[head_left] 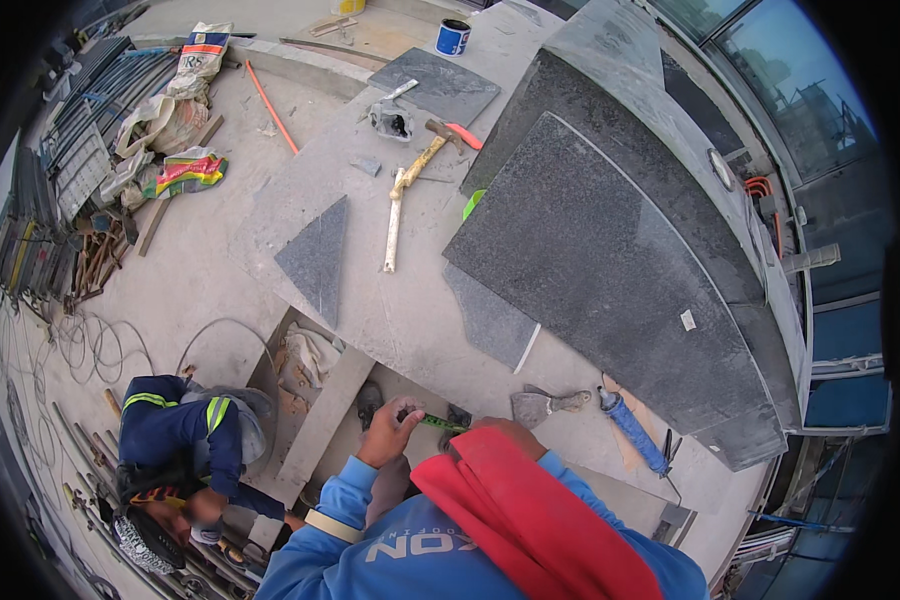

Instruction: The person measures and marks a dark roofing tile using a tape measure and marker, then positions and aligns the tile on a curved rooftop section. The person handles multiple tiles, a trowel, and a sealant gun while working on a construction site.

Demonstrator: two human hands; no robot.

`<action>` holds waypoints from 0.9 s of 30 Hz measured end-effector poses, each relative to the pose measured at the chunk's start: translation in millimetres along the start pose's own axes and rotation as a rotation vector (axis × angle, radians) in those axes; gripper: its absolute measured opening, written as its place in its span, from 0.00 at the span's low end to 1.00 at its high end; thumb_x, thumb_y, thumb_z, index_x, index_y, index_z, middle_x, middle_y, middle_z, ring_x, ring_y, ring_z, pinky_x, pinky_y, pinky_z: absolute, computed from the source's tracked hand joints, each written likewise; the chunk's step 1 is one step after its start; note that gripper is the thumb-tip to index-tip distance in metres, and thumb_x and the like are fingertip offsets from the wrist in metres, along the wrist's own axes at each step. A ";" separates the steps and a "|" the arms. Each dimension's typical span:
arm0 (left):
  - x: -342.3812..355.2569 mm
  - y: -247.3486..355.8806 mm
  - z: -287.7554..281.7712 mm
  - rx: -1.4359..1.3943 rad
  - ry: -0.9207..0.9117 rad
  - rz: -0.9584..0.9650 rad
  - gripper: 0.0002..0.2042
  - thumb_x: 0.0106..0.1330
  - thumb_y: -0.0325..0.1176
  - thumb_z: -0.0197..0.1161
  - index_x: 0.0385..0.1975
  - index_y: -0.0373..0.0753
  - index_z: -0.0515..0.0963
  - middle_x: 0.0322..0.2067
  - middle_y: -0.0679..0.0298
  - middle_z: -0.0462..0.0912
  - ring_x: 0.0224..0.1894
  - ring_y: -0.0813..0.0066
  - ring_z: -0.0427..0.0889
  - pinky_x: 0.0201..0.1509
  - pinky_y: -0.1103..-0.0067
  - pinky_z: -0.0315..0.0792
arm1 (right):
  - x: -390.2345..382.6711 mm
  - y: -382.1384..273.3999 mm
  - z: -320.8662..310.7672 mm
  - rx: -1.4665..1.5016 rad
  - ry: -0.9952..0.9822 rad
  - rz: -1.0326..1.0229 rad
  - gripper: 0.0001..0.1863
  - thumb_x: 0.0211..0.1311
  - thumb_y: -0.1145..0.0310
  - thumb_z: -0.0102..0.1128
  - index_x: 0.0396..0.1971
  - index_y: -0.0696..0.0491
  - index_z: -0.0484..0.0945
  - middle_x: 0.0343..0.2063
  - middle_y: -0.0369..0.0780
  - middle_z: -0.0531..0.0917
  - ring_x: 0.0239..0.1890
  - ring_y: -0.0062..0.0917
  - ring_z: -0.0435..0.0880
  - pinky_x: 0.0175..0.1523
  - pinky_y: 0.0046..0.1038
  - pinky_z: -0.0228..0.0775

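Left hand: the left hand (388,432), low in the frame just left of centre, pinches a green measuring tape (438,424) at its near end, the grip closed on it.
Right hand: mostly hidden behind the red cloth (530,515) over the person's shoulder; only a knuckled edge (510,432) shows at the tape's other end, so I cannot tell how its grip stands.
Tape: stretched short between both hands, above a recess in the concrete surface (390,300).
Near right: a trowel (545,405) and a blue caulking gun (635,432) lie just right of the hands.
Stone: a large dark granite slab (610,270) fills the centre right; a triangular offcut (320,258) lies left of centre.
Upper centre: a hammer (425,158), a pale wooden strip (394,228), a blue can (453,37).
Lower left: another person (185,440) in dark blue with reflective stripes crouches.
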State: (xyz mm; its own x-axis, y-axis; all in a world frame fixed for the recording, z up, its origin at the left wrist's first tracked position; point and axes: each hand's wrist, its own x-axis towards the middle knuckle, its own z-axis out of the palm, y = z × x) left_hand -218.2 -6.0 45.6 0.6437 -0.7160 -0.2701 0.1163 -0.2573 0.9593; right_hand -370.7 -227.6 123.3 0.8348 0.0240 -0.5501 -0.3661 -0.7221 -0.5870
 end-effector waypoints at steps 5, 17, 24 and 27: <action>23.3 48.8 44.8 0.059 0.245 0.070 0.16 0.71 0.38 0.63 0.48 0.29 0.79 0.37 0.55 0.84 0.37 0.70 0.82 0.45 0.75 0.76 | -39.4 49.5 -52.8 0.029 0.161 -0.006 0.16 0.70 0.57 0.47 0.39 0.55 0.78 0.41 0.51 0.83 0.45 0.50 0.81 0.50 0.47 0.72; 255.3 93.9 -156.8 0.507 0.791 0.114 0.14 0.68 0.39 0.63 0.40 0.33 0.85 0.33 0.48 0.87 0.36 0.55 0.87 0.43 0.69 0.78 | -14.6 133.8 -135.0 -0.089 0.425 0.095 0.13 0.71 0.63 0.49 0.35 0.57 0.76 0.37 0.53 0.82 0.41 0.55 0.80 0.45 0.51 0.71; 564.4 79.6 -275.5 0.763 0.666 0.189 0.12 0.66 0.40 0.64 0.42 0.42 0.87 0.42 0.45 0.82 0.44 0.48 0.83 0.52 0.62 0.76 | 15.9 113.5 -95.3 0.142 0.357 0.329 0.12 0.69 0.63 0.54 0.33 0.58 0.76 0.32 0.54 0.81 0.38 0.56 0.80 0.42 0.51 0.70; 646.2 76.5 -274.9 0.918 0.601 0.103 0.11 0.65 0.44 0.65 0.43 0.52 0.88 0.50 0.50 0.77 0.54 0.51 0.78 0.58 0.63 0.75 | 33.0 104.7 -87.4 0.284 0.290 0.320 0.12 0.69 0.62 0.55 0.33 0.58 0.76 0.32 0.54 0.81 0.37 0.55 0.80 0.41 0.51 0.70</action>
State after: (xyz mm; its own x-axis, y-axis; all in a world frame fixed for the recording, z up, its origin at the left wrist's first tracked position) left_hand 414.6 -310.0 -32.8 0.9099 -0.3936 0.1306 -0.4053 -0.7771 0.4814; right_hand -345.6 -362.8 95.5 0.7277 -0.3890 -0.5650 -0.6854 -0.4449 -0.5765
